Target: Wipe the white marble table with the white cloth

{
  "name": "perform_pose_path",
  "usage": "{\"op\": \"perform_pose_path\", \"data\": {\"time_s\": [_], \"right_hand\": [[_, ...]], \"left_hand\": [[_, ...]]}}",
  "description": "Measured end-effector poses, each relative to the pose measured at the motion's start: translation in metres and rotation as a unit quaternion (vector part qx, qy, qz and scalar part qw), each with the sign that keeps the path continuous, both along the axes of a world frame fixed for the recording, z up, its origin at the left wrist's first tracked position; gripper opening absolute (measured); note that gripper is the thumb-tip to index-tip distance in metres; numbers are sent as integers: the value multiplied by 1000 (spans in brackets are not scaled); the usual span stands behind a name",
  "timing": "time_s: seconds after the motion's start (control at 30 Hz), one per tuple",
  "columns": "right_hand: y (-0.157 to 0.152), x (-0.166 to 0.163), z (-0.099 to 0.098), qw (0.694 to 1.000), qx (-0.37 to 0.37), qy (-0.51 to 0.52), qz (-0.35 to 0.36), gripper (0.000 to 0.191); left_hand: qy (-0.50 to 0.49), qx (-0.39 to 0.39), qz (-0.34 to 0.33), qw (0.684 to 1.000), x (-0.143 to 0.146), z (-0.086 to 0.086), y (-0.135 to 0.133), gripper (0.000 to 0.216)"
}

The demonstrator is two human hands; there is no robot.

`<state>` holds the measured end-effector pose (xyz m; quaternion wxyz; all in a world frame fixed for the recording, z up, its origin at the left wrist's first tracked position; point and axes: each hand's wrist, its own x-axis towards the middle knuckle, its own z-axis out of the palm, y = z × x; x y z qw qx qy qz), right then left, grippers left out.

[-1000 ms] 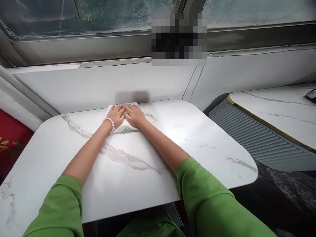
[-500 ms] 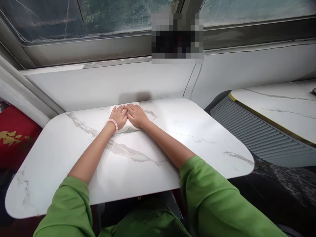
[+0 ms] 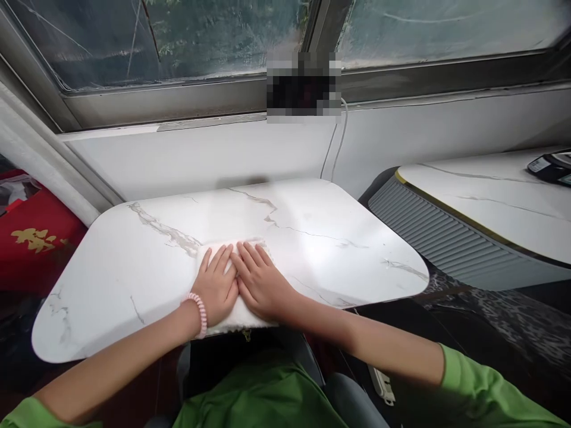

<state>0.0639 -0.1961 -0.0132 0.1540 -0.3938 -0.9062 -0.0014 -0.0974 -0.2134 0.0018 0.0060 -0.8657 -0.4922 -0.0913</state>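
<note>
Both my hands lie flat, side by side, on a folded white cloth (image 3: 232,321) at the near edge of the white marble-patterned table (image 3: 312,238). My left hand (image 3: 216,286), with a pink coil band on its wrist, presses the cloth's left half with its fingers stretched forward. My right hand (image 3: 260,282) presses the right half, fingers also stretched out. The cloth is mostly hidden beneath the hands; only its front and back edges show.
A white wall and a window (image 3: 187,35) rise behind the table. A second marble table (image 3: 491,196) stands to the right with a dark device (image 3: 551,166) on it and a grey ribbed panel (image 3: 446,244) below. Something red (image 3: 35,238) sits at the left.
Both hands have slid the cloth from the far side of the table back to its near edge. The arms are drawn in toward my body.
</note>
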Motion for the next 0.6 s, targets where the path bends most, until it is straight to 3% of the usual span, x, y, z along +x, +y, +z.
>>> {"op": "perform_pose_path", "data": {"time_s": [0.1, 0.23, 0.37, 0.6], "right_hand": [[-8, -3, 3, 1000, -9, 2, 5, 58], [10, -16, 4, 1000, -25, 12, 3, 57], [55, -43, 4, 999, -29, 32, -11, 55], [165, -104, -2, 997, -13, 72, 2, 51]], "left_hand": [[-9, -3, 2, 1000, -4, 0, -9, 52], [-3, -24, 26, 999, -13, 0, 8, 52], [9, -36, 71, 997, -33, -2, 54, 51], [-13, 9, 111, 994, -88, -7, 160, 50]]}}
